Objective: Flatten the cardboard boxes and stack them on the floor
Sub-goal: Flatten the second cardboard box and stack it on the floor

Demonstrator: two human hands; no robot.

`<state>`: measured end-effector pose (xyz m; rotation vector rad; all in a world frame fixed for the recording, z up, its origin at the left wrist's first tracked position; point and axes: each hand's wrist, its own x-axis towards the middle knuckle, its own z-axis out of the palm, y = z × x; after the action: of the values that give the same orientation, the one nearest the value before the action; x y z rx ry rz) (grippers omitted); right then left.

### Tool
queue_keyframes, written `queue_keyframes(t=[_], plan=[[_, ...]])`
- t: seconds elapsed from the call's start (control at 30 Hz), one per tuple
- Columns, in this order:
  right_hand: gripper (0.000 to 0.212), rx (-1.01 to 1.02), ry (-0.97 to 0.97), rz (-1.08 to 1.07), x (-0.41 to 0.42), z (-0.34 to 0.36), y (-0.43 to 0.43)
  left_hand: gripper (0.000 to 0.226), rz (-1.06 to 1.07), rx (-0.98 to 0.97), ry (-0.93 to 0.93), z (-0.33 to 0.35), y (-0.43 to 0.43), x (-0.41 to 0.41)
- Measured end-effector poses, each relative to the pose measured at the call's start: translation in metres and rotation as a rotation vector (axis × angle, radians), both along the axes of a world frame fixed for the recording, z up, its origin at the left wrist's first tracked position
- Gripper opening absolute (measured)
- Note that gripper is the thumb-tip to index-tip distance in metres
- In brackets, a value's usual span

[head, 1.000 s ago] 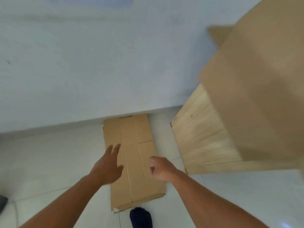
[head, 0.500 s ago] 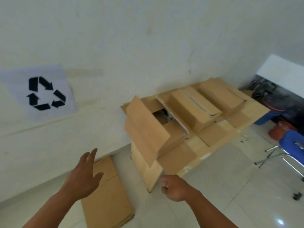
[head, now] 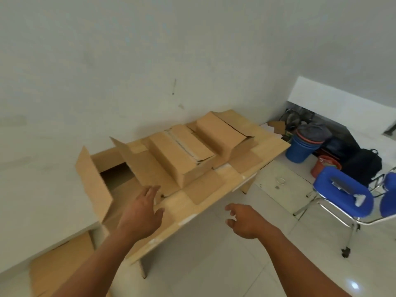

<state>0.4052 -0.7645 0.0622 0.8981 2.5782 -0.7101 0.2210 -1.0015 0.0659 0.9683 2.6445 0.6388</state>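
Three open cardboard boxes stand in a row on a wooden table (head: pixel 182 213) against the wall. The nearest box (head: pixel 102 179) has its flaps raised and its inside exposed. Behind it are a middle box (head: pixel 177 159) and a far box (head: pixel 220 133). Flattened cardboard (head: pixel 60 269) lies on the floor at the lower left, beside the table. My left hand (head: pixel 141 213) hovers open, fingers spread, just in front of the nearest box and holds nothing. My right hand (head: pixel 246 219) is open, fingers loosely curled, beyond the table's front edge.
A blue chair (head: pixel 345 194) on chrome legs stands at the right, with a second blue seat (head: pixel 389 198) at the frame edge. Blue buckets (head: pixel 300 151), a red bucket (head: pixel 323 168) and a black backpack (head: pixel 364 166) crowd the far right corner. White tiled floor (head: pixel 214 264) lies under my arms.
The view has swung up and right from the flattened cardboard on the floor to the table of boxes. Both hands have risen toward the boxes, and the right fist has opened.
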Motion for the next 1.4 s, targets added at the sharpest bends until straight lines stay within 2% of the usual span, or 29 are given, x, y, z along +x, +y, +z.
queue_keyframes(t=[0.2,0.47,0.67,0.83,1.0,1.17,1.3,1.4], plan=[[0.056,0.109,0.027,0.041,0.016,0.007,0.111,0.05,-0.078,-0.024,0.025,0.003,0.127,0.022],[0.055,0.12,0.028,0.078,-0.035,-0.011,0.249,0.049,-0.067,0.021,-0.009,-0.019,0.279,-0.034],[0.054,0.086,-0.004,0.017,-0.078,-0.004,0.363,0.058,-0.065,-0.002,-0.135,-0.034,0.404,-0.099],[0.052,0.062,0.095,-0.033,-0.137,0.003,0.439,0.071,-0.025,-0.063,-0.239,-0.032,0.49,-0.151],[0.052,0.004,0.172,0.044,-0.22,-0.008,0.488,0.073,0.052,-0.079,-0.242,-0.04,0.549,-0.19],[0.072,0.054,0.203,0.081,-0.301,-0.038,0.525,0.076,0.243,-0.1,-0.284,-0.059,0.594,-0.221],[0.097,0.03,0.079,0.156,-0.343,-0.062,0.55,0.079,0.406,-0.097,-0.382,-0.068,0.621,-0.233],[0.105,-0.019,0.02,0.212,-0.362,-0.074,0.562,0.082,0.504,-0.121,-0.403,-0.074,0.639,-0.237]])
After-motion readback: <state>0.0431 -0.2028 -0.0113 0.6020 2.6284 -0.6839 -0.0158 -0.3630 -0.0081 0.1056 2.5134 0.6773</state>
